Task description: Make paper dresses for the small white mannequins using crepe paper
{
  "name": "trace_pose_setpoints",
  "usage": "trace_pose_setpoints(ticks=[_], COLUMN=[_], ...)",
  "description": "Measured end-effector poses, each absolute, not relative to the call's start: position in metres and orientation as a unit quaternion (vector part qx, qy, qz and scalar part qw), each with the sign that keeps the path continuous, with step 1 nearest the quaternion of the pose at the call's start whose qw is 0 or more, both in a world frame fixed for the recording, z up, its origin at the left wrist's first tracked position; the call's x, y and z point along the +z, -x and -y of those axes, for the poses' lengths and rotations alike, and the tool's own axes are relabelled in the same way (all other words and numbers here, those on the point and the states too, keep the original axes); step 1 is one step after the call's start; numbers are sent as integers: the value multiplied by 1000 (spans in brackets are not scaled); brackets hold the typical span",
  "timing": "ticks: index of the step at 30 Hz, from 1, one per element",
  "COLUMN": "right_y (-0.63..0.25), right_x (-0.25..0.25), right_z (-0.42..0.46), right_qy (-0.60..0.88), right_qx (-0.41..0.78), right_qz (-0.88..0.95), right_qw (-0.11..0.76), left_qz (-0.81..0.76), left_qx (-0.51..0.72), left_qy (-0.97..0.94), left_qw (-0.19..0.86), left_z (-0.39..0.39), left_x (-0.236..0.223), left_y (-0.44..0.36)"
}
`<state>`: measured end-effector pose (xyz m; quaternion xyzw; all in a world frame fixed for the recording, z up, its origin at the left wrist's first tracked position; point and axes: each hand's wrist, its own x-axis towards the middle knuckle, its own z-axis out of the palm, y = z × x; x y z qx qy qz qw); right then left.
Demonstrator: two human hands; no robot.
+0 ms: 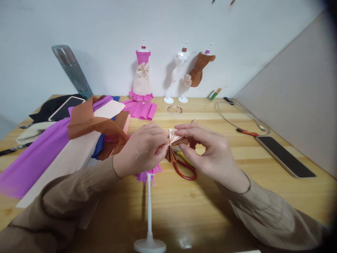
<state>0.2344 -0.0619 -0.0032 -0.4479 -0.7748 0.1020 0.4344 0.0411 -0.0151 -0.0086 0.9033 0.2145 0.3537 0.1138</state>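
A small pleated paper bow (171, 154), brown with a cream section, is held up over the table. My left hand (146, 149) pinches its gathered middle between thumb and fingers. On the other side, my right hand (213, 147) has its thumb and fingers curled at the cream and brown folds. Scissors with red and yellow handles (186, 178) lie behind and below the bow, partly hidden. Under my left hand rises a white mannequin stand (149, 218) with pink ruffled paper (143, 176) at its top; the hand and forearm hide most of the rest.
Crepe paper sheets (44, 154) pile up at left by a bottle (73, 72). Along the wall stand dressed mannequins (143, 75) and a bare one (180, 66). A phone (285, 156), a cable (242, 123) and a red-handled tool (247, 132) lie at right.
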Motion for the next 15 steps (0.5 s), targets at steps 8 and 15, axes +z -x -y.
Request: trace_pose_setpoints(ticks=[8,15], right_y=[-235,-236], right_x=[-3,-1], right_z=[62,62], right_qy=[444,438], right_qx=[129,145], right_qz=[774,779], right_qw=[432,424], left_qz=[-210,-221], left_qx=[344,336], left_qy=[-910,-911], left_qw=[101,94], left_z=[17,15], left_x=[-7,-11], left_y=[-43,-42])
